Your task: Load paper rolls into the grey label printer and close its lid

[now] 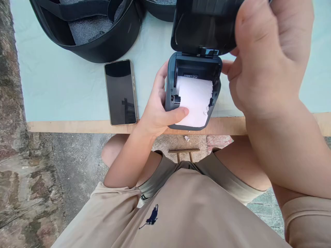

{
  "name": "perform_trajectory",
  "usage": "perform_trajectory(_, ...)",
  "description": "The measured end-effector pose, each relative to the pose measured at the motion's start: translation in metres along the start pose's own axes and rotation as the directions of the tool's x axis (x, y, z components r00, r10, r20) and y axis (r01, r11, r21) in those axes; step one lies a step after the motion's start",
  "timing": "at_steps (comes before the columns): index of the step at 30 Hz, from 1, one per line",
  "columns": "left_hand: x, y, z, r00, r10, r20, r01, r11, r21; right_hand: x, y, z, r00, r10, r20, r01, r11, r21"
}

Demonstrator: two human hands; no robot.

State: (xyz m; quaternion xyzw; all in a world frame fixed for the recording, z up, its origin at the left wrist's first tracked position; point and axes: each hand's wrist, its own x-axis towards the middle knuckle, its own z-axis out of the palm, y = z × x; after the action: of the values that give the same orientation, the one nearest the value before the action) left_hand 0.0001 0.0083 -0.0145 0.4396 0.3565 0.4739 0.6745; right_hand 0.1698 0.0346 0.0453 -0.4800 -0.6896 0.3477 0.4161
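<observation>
Pale blue-green cloth (64, 86) covers our table (77, 126), whose bare wooden edge runs across the near side. Below it lies rough stone and concrete floor (38, 179).

A printer (171, 86) sits at that near edge, slightly overhanging it, with its lid (201, 27) swung up and back. White paper (196, 100) fills the open bay (its right margin looks torn).

Our left hand (155, 110) wraps the printer's left side, fingers behind the body and thumb (178, 113) pressed on the paper's lower left corner, so it is gripping the printer. Our right hand (261, 65) is raised close to the camera, fingers curled beside the lid's right edge, with one fingertip near the printer's upper right corner. We cannot tell whether it actually grips anything.

Just left of the printer, a phone (120, 92) lies face up, screen dark, its lower end at the wooden edge. A black bag (103, 44) stands open farther back, apart from the phone. Bare cloth stretches left of the phone, and more shows right of our right hand.
</observation>
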Motion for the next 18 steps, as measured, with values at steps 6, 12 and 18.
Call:
perform_trajectory(6, 0.0, -0.001, -0.002, 1.0, -0.014, -0.018, 0.014, 1.0, 0.008, -0.01, 0.004, -0.014, 0.976, -0.193, 0.1, 0.2, 0.978, -0.065)
perform_trajectory(12, -0.005, 0.004, 0.002, 0.998, -0.043, -0.048, 0.042, 0.999, -0.022, -0.016, 0.017, -0.017, 0.943, -0.238, 0.233, 0.262, 0.962, -0.081)
perform_trajectory(18, -0.006, 0.008, 0.005, 0.997, -0.029, -0.07, 0.026, 0.999, -0.046, -0.015, 0.01, -0.015, 0.975, 0.003, 0.223, -0.027, 0.994, 0.108)
